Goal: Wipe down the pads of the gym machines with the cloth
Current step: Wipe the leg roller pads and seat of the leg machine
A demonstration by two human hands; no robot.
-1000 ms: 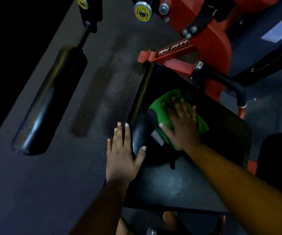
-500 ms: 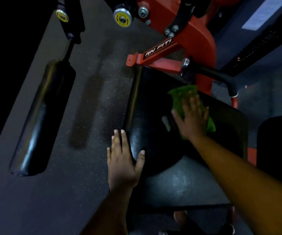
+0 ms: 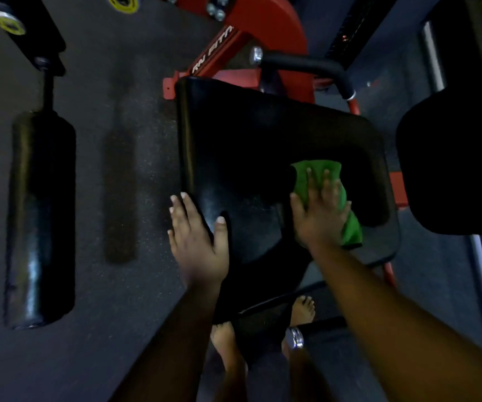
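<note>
My right hand (image 3: 319, 211) presses the green cloth (image 3: 325, 181) flat on the black vinyl seat pad (image 3: 251, 140); my left hand (image 3: 197, 239), fingers straight, rests on the pad's left edge.

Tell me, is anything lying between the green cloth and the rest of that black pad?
Nothing visible. The right hand presses the green cloth flat on the black pad; the left hand only rests on its left edge.
</note>
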